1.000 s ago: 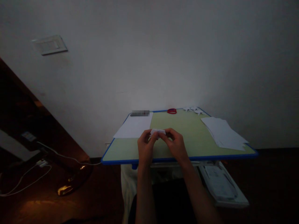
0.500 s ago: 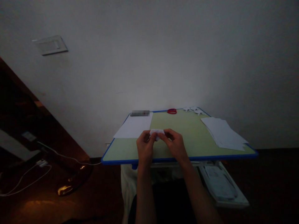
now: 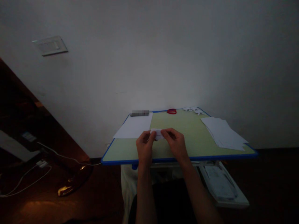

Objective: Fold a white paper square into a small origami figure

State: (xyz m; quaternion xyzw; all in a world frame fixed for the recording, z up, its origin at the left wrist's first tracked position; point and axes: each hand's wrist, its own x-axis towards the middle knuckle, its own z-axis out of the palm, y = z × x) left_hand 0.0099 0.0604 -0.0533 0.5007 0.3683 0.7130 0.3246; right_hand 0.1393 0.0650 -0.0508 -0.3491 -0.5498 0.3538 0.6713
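Both hands meet over the near middle of a small green table with a blue rim (image 3: 177, 159). A small folded piece of white paper (image 3: 157, 133) sits between them. My left hand (image 3: 144, 147) pinches its left end with thumb and fingers. My right hand (image 3: 176, 143) pinches the right end, fingers curled over the top of it. The paper is held just above the tabletop.
A white sheet (image 3: 135, 126) lies at the table's far left, a stack of white sheets (image 3: 223, 133) at the right. Red scissors (image 3: 172, 111) and small folded paper pieces (image 3: 193, 109) lie at the far edge by the wall. Cables (image 3: 44, 165) run on the floor at left.
The right hand's fingers have slid leftward over the folded paper, covering more of it. The hands stay in the same place above the table.
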